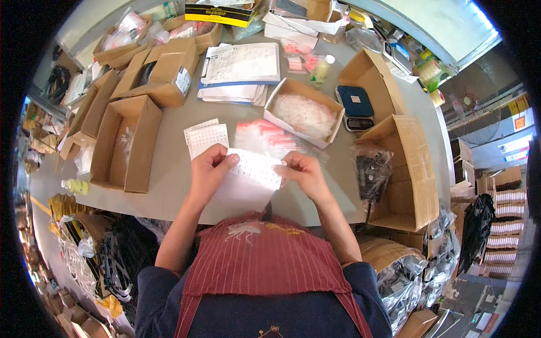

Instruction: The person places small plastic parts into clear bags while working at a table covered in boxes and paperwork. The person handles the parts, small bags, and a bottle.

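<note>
Between my two hands, over the near edge of the table, is a white sheet (245, 183) with rows of small printed marks, perhaps labels. My left hand (212, 172) pinches its upper left corner between thumb and fingers. At the right edge my right hand (304, 173) grips it with thumb and fingertips. Just beyond my left hand lie similar sheets (206, 138) with printed rows. Past the held sheet is a spread pile of clear plastic bags (264, 139) with red edges. Behind that pile stands an open white box (340, 125) filled with more clear bags.
Open cardboard boxes (147, 141) line the left side. On the right, a large carton (424, 174) stands beside black items in clear plastic (373, 173). A small scale (356, 101), a bottle (322, 69) and a clipboard with papers (241, 63) sit farther back.
</note>
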`<state>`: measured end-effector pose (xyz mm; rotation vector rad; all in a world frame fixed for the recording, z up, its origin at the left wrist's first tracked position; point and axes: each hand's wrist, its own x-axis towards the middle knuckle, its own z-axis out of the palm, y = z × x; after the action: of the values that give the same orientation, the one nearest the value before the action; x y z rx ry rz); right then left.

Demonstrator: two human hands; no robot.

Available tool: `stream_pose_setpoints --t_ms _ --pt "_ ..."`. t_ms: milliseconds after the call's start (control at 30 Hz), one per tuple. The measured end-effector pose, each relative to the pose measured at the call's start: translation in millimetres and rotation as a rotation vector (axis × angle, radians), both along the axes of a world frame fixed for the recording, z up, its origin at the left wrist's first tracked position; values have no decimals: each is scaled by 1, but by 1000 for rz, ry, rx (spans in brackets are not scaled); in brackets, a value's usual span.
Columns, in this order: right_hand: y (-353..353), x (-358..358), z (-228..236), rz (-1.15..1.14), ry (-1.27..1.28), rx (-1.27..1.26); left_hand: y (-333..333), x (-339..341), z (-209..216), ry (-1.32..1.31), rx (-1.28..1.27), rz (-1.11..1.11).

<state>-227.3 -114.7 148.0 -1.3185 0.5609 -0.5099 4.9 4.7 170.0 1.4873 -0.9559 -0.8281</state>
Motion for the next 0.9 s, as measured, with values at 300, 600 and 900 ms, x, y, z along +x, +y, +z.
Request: stream_pose_setpoints --t_ms 300,600,900 --pt "-4 6 22 -131 200 -650 2 0 2 -190 74 -19" --pt "-3 5 18 -18 264 -1005 1 -2 -12 -235 -9 -65" --pt "10 6 1 -72 312 -1471 -3 11 -35 74 161 -72"
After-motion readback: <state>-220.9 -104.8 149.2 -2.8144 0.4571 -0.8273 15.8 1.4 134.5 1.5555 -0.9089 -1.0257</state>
